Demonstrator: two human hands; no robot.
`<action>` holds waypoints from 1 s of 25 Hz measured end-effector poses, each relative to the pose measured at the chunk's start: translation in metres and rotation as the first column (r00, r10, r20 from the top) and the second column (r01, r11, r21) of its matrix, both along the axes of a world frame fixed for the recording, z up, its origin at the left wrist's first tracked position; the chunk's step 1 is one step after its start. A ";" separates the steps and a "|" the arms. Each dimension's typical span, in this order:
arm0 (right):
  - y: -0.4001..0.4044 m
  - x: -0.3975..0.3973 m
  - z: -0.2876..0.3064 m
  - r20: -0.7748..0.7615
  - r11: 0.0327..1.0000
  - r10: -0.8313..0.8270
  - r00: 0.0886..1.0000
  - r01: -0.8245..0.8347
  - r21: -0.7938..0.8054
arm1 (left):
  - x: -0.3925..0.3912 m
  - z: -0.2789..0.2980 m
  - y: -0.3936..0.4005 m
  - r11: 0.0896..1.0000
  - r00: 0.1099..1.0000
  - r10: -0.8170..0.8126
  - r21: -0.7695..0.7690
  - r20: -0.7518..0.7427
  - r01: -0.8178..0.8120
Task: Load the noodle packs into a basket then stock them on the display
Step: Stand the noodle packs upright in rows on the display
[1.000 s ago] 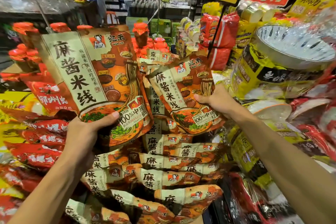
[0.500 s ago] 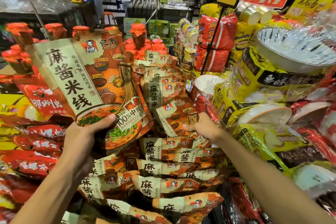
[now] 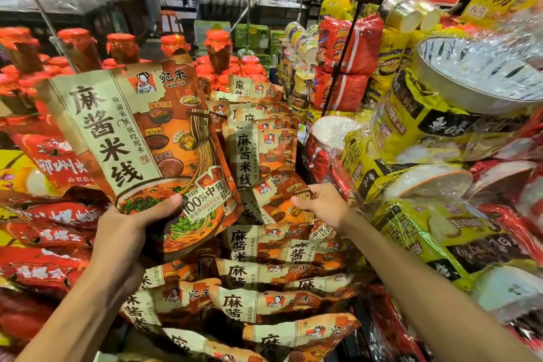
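Fingers (image 3: 304, 195) of your right hand (image 3: 321, 204), lowered from a second ago, now pinch one noodle pack (image 3: 282, 200) into the display stack (image 3: 264, 273); left hand (image 3: 126, 232) grips another pack (image 3: 141, 138) upright, next for stocking.

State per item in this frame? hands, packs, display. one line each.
left hand: grips a noodle pack from below
held noodle pack: upright, raised, sealed
right hand: pinches a second pack
second pack: tilted, on the stack
stacked noodle packs: lying overlapped, sealed
red-capped jars: upright, capped
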State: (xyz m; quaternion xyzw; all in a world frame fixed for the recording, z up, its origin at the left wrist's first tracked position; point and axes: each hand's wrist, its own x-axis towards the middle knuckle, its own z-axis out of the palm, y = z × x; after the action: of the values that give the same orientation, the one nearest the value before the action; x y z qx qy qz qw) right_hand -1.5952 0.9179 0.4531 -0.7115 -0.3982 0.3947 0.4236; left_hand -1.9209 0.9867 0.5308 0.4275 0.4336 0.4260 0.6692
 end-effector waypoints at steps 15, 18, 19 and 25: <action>0.022 -0.019 0.043 0.630 0.909 0.417 0.655 -0.300 -0.290 | 0.001 -0.007 -0.001 0.999 1.000 -0.025 0.044 -0.001 0.025; 0.035 -0.032 0.053 0.720 0.833 0.553 0.420 -0.303 -0.463 | -0.001 -0.009 -0.004 0.999 1.000 -0.019 0.041 0.007 0.018; 0.039 -0.038 0.052 0.723 0.807 0.589 0.360 -0.294 -0.512 | -0.002 -0.010 -0.004 0.999 1.000 -0.013 0.035 0.010 0.012; 0.038 -0.044 0.043 0.753 0.798 0.594 0.283 -0.323 -0.508 | -0.013 -0.011 -0.004 1.000 1.000 0.008 0.006 0.010 -0.008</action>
State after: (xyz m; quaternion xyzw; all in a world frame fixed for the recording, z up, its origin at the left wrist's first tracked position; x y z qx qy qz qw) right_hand -1.6394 0.9561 0.4962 -0.7083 -0.6920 0.1137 -0.0803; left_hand -1.9339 0.9825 0.5195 0.4256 0.4306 0.4323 0.6682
